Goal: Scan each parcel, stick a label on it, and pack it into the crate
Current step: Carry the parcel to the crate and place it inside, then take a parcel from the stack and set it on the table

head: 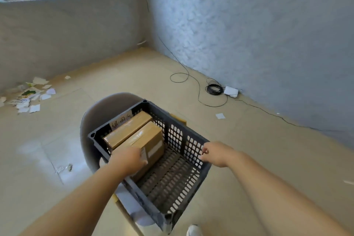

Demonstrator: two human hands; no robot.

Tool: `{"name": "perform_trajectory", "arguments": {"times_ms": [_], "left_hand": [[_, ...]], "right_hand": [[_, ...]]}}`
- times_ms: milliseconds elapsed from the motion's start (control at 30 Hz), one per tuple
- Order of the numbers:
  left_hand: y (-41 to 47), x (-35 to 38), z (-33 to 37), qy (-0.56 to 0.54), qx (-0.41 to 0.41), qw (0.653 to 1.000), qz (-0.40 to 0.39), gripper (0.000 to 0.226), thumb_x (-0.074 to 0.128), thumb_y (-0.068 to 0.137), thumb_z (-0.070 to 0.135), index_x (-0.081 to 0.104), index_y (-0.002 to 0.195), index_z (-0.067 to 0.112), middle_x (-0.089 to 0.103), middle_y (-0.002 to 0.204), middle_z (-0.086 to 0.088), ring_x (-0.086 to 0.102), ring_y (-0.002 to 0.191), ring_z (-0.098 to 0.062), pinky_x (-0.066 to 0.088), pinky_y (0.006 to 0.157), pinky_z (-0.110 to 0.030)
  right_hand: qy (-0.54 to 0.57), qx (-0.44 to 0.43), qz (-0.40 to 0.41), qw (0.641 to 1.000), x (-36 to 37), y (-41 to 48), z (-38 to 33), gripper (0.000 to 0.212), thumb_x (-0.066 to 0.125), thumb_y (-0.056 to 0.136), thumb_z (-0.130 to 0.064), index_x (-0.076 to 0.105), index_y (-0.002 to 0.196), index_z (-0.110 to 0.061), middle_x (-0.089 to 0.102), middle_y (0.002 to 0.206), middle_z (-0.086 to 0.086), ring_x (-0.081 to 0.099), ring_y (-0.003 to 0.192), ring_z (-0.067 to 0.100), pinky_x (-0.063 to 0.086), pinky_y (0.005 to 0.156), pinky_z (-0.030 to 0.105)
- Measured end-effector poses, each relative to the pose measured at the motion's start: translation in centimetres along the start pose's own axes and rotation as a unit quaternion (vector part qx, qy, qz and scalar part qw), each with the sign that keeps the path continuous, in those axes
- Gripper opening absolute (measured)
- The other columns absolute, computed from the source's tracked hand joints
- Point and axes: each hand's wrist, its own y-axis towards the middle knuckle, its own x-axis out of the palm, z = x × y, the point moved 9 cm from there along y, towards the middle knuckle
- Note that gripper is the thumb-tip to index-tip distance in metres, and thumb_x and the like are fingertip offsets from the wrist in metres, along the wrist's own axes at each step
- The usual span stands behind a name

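A dark grey perforated crate (183, 140) sits on a grey chair (107, 105). Two taped cardboard parcels stand side by side in its left part: a far parcel (127, 129) and a near parcel (148, 141) with a white label on its side. My left hand (127, 160) reaches into the crate and grips the near parcel's front corner. At the crate's right rim, my right hand (217, 153) hovers with its fingers loosely curled and holds nothing. A handwritten paper tag (121, 119) is stuck inside the far wall.
The crate's right half shows bare slotted floor. Torn papers (28, 96) litter the floor at the left. A coiled black cable (214, 89) and a white box (231, 91) lie by the right wall. A white shoe (194, 230) is at the bottom edge.
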Motion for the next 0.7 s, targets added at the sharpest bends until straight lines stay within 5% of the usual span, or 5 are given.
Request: {"name": "perform_trajectory", "arguments": {"times_ms": [267, 500, 700], "left_hand": [[-4.1, 3.1, 16.0, 0.051, 0.186, 0.981, -0.016, 0.027, 0.054, 0.086, 0.048, 0.058, 0.098, 0.023, 0.056, 0.083, 0.008, 0.055, 0.077, -0.01, 0.046, 0.065, -0.028], [-12.6, 9.5, 31.0, 0.136, 0.317, 0.938, -0.042, 0.044, 0.048, 0.089, 0.053, 0.052, 0.121, 0.023, 0.059, 0.118, -0.001, 0.059, 0.101, -0.019, 0.048, 0.085, -0.031], [-24.6, 17.0, 42.5, 0.159, 0.403, 0.899, -0.059, 0.044, 0.048, 0.089, 0.053, 0.052, 0.123, 0.025, 0.058, 0.122, 0.001, 0.058, 0.104, -0.018, 0.046, 0.086, -0.029]], "right_hand": [[0.058, 0.164, 0.04, 0.984, 4.5, -15.3, 13.7, 0.041, 0.054, 0.092, -0.043, 0.053, 0.124, -0.019, 0.057, 0.127, 0.007, 0.054, 0.112, 0.025, 0.044, 0.091, 0.032], [0.124, 0.272, 0.069, 0.952, 10.3, -31.7, 23.8, 0.049, 0.052, 0.092, -0.044, 0.049, 0.132, -0.017, 0.054, 0.132, 0.007, 0.051, 0.118, 0.026, 0.043, 0.094, 0.033], [0.13, 0.319, 0.057, 0.937, 17.0, -46.9, 30.6, 0.036, 0.05, 0.095, -0.041, 0.051, 0.123, -0.018, 0.055, 0.123, 0.005, 0.054, 0.114, 0.028, 0.044, 0.081, 0.034]]}}
